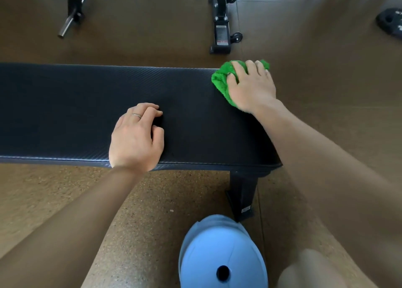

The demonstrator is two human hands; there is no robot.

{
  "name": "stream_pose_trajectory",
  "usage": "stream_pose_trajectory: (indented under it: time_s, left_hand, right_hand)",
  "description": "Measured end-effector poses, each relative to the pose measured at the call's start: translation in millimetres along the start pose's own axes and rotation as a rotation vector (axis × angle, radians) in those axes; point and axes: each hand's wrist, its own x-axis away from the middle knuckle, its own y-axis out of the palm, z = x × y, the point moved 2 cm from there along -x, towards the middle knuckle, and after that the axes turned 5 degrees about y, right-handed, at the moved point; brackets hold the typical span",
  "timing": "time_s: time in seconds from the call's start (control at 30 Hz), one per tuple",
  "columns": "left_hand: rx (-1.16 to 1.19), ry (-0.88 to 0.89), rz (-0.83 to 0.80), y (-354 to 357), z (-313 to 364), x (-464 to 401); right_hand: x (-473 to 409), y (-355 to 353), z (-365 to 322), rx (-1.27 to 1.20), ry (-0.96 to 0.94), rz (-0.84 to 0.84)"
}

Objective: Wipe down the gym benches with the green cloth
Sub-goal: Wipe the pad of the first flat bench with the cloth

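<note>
Green cloth (220, 80) is bunched at the far right corner of the black bench pad (76, 109), gripped under the curled fingers (250, 66) of the right hand (250, 87). Left hand (137, 137) is rested mid-pad, fingers loosely curled, holding nothing.

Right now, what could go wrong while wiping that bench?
The green cloth sits at the far end corner of the black bench, partly over the edge, so it might slip off under the right hand. The left hand leans near the front edge and could slide. The blue weight plate on the floor could trip feet.
</note>
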Motion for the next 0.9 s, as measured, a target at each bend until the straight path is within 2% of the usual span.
stream_pose_trajectory:
  time_s: [0.07,0.13,0.23,0.33,0.4,0.5,0.6,0.73,0.83,0.9]
  left_hand:
    - [-0.002,0.002,0.009,0.3,-0.7,-0.9]
    - [-0.005,0.003,0.017,1.4,-1.3,-2.1]
    - [-0.003,0.008,0.019,1.7,-2.0,-2.9]
    - [0.009,0.011,0.027,1.0,-2.1,-1.1]
    - [0.031,0.007,0.036,-0.7,-0.7,0.1]
    - [0.053,-0.002,0.028,-1.7,-0.5,0.9]
    - [0.043,0.003,-0.010,-0.9,-2.4,-1.0]
    - [0.157,0.071,-0.113,-9.1,-10.1,-4.4]
    - [0.021,0.192,-0.121,-35.4,-51.7,11.9]
    - [-0.087,0.116,-0.095,-54.4,-99.5,23.7]
  right_hand:
    - [2.5,1.7,-10.7,0.006,0.056,0.001]
    - [18.6,7.1,-43.1,0.013,0.021,-0.010]
    - [61.3,23.9,-89.5,-0.010,-0.190,0.019]
    - [85.4,29.6,-87.7,-0.038,-0.324,0.024]
    - [84.2,24.8,-61.1,-0.014,-0.306,0.016]
    - [88.1,16.8,-12.8,-0.001,-0.132,0.019]
    - [112.6,22.2,-12.4,-0.011,-0.003,0.056]
    - [154.9,39.5,-73.1,-0.027,-0.040,0.077]
    - [176.6,51.8,-98.3,-0.022,-0.114,0.127]
    - [184.1,51.5,-94.8,-0.025,-0.143,0.143]
